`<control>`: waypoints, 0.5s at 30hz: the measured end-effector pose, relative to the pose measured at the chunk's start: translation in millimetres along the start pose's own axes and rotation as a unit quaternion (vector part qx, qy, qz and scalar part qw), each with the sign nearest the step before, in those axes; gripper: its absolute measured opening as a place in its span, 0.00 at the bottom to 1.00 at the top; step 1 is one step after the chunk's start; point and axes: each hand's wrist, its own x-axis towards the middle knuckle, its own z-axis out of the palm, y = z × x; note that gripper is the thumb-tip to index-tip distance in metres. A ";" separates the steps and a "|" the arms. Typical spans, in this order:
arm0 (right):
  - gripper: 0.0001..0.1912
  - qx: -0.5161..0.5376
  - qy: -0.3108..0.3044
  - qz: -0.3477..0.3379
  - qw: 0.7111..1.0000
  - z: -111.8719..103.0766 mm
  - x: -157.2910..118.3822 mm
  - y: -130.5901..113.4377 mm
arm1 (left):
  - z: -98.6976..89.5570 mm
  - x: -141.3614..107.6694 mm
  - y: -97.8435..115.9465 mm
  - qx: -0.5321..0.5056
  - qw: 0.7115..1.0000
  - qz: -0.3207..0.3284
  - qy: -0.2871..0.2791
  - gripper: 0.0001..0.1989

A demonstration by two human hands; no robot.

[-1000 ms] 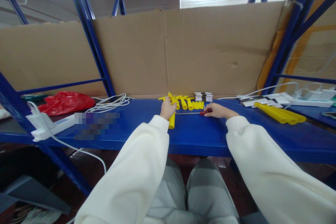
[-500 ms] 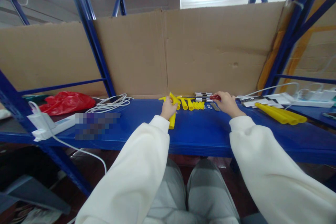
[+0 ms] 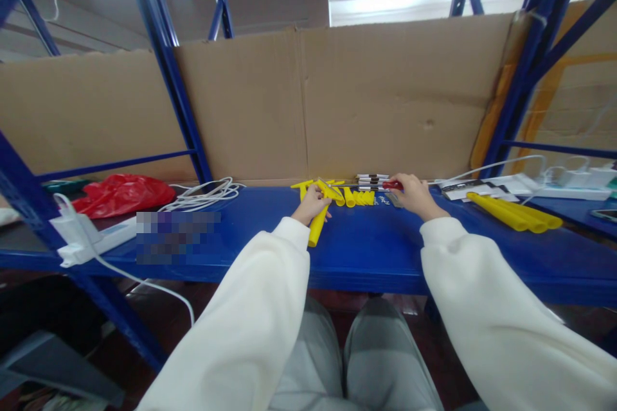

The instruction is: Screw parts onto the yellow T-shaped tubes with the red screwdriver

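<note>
Loose off-white sleeves (image 3: 255, 314), long, softly creased, narrowing to plain cuffs (image 3: 292, 231); grey trousers (image 3: 389, 347); bare hands (image 3: 311, 204).

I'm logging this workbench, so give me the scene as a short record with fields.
Left hand: gripping a yellow tubular piece
Right hand: holding a red-handled tool, shaft pointing left toward that piece
Contact: too small to tell whether the shaft touches it
Between hands: smaller yellow pieces, black-and-white stack behind
Far left: red bag, white cable, power strip
Far right: yellow tubes
Surface: blue shelf
Backdrop: cardboard
</note>
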 end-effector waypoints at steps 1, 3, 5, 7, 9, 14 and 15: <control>0.11 0.001 -0.002 -0.002 1.000 0.0 0.0 -0.2 | 0.3 0.1 -0.6 0.007 1.000 0.000 0.002 0.17; 0.11 0.002 -0.004 -0.004 1.000 0.0 0.1 -0.6 | 0.6 1.2 -2.7 0.019 1.000 0.001 0.009 0.17; 0.11 0.003 -0.003 -0.008 1.000 0.3 0.1 -1.0 | 0.3 3.1 -5.2 0.029 0.999 0.004 0.020 0.18; 0.11 0.005 -0.001 -0.012 1.000 0.7 0.1 -1.6 | -0.2 4.8 -7.0 0.037 0.999 0.004 0.035 0.20; 0.11 0.009 -0.003 -0.016 1.000 0.5 -0.2 -2.6 | -0.5 5.5 -7.9 0.044 0.998 0.004 0.048 0.21; 0.13 0.009 -0.021 -0.009 1.000 -2.2 -1.1 -6.9 | 0.7 5.8 -9.1 0.044 0.998 0.026 0.046 0.20; 0.13 0.009 -0.024 -0.007 1.000 -2.8 -1.3 -7.7 | 0.9 6.3 -9.9 0.043 0.998 0.030 0.044 0.20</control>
